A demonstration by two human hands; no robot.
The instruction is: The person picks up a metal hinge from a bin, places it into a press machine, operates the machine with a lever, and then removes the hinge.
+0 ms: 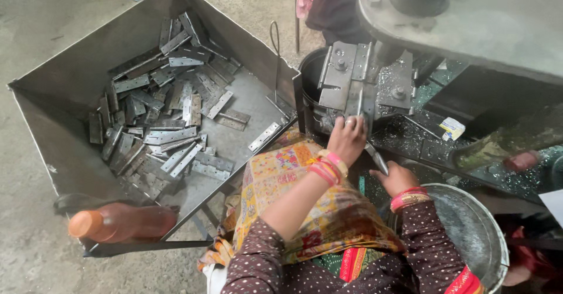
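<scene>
Small white-and-yellow packet (452,128) lies on the dark machine bed at 3 o'clock, well apart from the hands; print too small to make out. Orange plastic bottle (120,222) lies on its side at 8 o'clock on the bin's lower edge, cap pointing left.

Left hand (347,138) is up at the grey metal fixture (363,83) at 1 o'clock, fingers curled on a part at the fixture's lower edge; the part itself is mostly hidden. Right hand (396,178) sits just below, closed around a thin metal rod (376,158) angled toward the fixture.

Big sheet-metal bin (70,89) fills 9 to 11 o'clock, holding a loose heap of flat hinge plates (170,136). Round steel basin (475,229) at 4 o'clock beside the right sleeve. Heavy machine arm (469,18) overhangs at 2 o'clock, blocking the view behind the fixture. Patterned yellow cloth (281,171) covers the lap.
</scene>
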